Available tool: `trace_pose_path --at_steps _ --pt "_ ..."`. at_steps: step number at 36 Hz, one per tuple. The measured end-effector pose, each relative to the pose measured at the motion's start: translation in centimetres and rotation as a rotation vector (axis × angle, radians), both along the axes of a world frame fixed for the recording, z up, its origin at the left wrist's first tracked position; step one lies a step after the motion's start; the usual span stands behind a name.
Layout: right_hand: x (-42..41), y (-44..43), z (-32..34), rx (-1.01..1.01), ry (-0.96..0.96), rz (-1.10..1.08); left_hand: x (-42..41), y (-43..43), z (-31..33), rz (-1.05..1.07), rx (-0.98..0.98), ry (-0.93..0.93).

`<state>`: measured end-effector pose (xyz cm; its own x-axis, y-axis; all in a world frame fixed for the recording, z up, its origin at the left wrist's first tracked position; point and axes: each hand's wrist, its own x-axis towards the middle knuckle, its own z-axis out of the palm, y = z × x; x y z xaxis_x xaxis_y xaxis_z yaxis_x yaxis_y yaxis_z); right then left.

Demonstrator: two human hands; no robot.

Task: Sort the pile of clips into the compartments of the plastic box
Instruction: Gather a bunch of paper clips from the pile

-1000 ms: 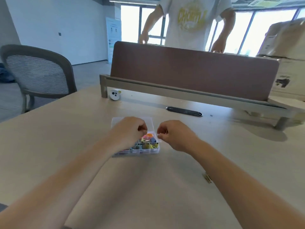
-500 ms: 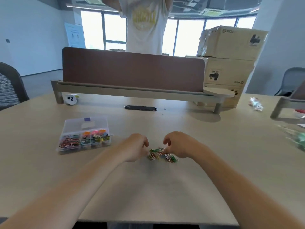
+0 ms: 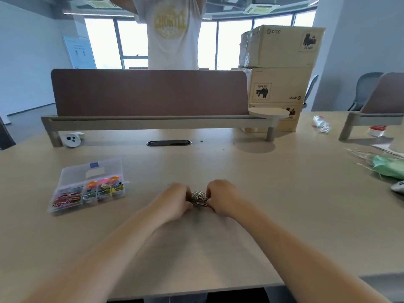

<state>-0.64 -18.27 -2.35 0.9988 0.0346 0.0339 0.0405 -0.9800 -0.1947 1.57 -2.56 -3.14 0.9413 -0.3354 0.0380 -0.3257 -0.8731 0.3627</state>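
Note:
A small pile of coloured paper clips [image 3: 199, 198] lies on the table in front of me. My left hand [image 3: 176, 201] and my right hand [image 3: 220, 199] press in on it from both sides with curled fingers, bunching the clips together between them. The clear plastic compartment box [image 3: 65, 173] stands to the left with its lid open; its front compartments hold red and pink paper clips, binder clips and orange and pink items. Most of the pile is hidden by my fingers.
A brown desk divider [image 3: 150, 92] crosses the table behind, with a person in a white shirt [image 3: 172, 33] standing beyond it. Cardboard boxes [image 3: 279, 68] are stacked at the back right. A green bag [image 3: 387, 166] and bottles lie at the right edge.
My hands went from the box to the pile on its right. Since half a second ago they have closed in, squeezing the spread clips into a tight bunch.

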Motion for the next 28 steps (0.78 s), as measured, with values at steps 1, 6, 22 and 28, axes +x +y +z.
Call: trace_pose_path --at_steps 1,6,22,28 --pt "0.1 0.0 -0.1 0.001 -0.012 0.012 0.1 -0.1 -0.1 -0.006 -0.008 -0.006" --pt "0.8 -0.5 0.4 0.069 0.006 0.041 0.5 0.1 0.3 -0.052 -0.076 -0.083" --pt "1.9 1.0 0.5 0.069 0.100 0.130 1.2 2.0 0.9 -0.187 0.059 0.012" --pt "1.3 -0.2 1.1 0.060 0.103 0.127 2.4 1.9 0.1 -0.190 0.056 0.001"
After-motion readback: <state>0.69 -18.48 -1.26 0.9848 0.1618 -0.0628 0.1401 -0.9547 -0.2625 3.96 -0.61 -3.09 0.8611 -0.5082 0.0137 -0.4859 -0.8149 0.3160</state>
